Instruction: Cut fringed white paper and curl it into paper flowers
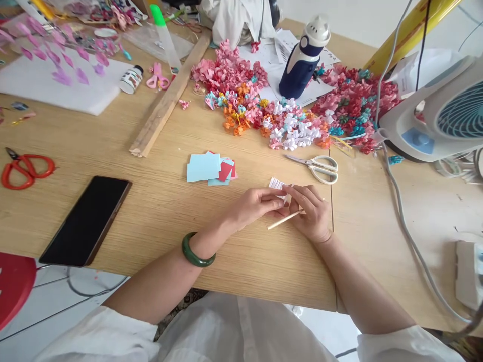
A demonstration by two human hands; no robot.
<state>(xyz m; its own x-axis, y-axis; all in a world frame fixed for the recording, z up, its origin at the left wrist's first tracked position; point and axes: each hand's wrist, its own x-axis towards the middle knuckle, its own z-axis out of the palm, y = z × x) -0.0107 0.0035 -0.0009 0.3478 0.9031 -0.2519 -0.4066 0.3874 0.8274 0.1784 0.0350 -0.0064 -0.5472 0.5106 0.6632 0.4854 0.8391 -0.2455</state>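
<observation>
My left hand (260,202), with a green bangle (195,251) on its wrist, pinches a small white paper piece cut into strips (276,184). My right hand (310,211) meets it at the paper, fingers closed. A thin pale wooden stick (283,220) sticks out from under the right hand, pointing down and left. The paper's lower part is hidden by the fingers. Just beyond the hands lie white-handled scissors (320,167), partly spread. To the left is a small pile of light blue and red paper cards (204,167).
Many curled paper flowers (290,123) are heaped at the back around a dark blue bottle (301,65). A wooden bar (166,105), black phone (88,218) and red-handled scissors (28,170) lie left. A fan (433,110) and its cable (405,226) are right.
</observation>
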